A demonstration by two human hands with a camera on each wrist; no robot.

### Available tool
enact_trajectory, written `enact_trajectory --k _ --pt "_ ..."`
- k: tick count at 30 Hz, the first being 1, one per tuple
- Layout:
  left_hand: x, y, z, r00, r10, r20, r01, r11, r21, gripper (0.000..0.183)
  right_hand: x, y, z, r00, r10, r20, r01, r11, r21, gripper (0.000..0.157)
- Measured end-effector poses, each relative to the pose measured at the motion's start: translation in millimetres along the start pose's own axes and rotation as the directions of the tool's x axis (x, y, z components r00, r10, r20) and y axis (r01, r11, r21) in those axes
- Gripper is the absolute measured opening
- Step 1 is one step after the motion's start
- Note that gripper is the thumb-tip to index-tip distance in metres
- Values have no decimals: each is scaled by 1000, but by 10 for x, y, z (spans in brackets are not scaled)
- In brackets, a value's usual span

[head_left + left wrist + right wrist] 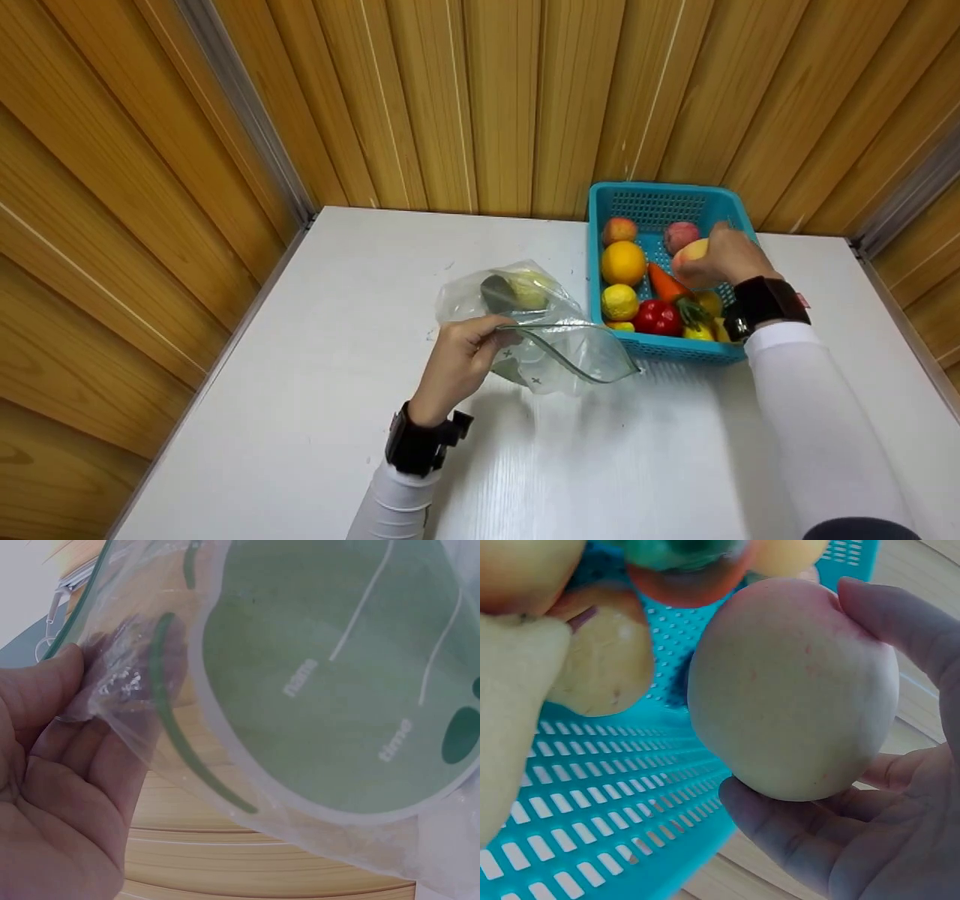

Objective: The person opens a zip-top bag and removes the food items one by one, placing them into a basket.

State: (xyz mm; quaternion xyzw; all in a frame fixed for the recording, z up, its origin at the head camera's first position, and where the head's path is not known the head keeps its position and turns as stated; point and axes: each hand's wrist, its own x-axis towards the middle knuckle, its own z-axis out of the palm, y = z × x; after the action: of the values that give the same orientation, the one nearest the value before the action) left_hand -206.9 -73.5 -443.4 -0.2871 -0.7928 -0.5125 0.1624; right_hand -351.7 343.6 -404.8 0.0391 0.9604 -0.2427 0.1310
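Note:
My left hand (461,364) pinches the rim of a clear zip bag (574,352) between thumb and fingers, and the bag's mouth gapes toward the right. Inside the bag lie a dark green fruit (497,294) and a pale yellow-green one (532,290). Up close in the left wrist view, the bag's green printed panel (322,727) reads "name" and "time". Over the right side of a turquoise basket (596,255), my right hand (735,255) grips a pale peach (791,690) with a pink blush, thumb on one side and fingers on the other.
The basket holds an orange (623,262), a lemon (620,302), a carrot (666,283), a red fruit (658,318), a pinkish fruit (682,237) and several others. Wood-patterned walls (495,105) stand behind and beside the white table (300,390).

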Motion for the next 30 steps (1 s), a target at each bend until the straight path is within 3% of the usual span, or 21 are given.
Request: enact_trajectory --k 6,11,18,30 --pt "-2 1 11 1000 -2 3 2 1000 -14 10 17 52 -3 998 33 54 -32 999 -23 105" --pt "-8 8 10 1000 -2 1 2 1000 -12 11 31 76 -3 998 4 67 0 998 -63 86" --pt "-15 8 10 1000 8 -4 -8 1000 -21 10 31 57 7 998 -6 63 10 997 -72 83" --pt "-9 10 9 1000 14 -10 -13 1000 17 10 -185 -229 63 983 -165 -75 161 985 -55 68"
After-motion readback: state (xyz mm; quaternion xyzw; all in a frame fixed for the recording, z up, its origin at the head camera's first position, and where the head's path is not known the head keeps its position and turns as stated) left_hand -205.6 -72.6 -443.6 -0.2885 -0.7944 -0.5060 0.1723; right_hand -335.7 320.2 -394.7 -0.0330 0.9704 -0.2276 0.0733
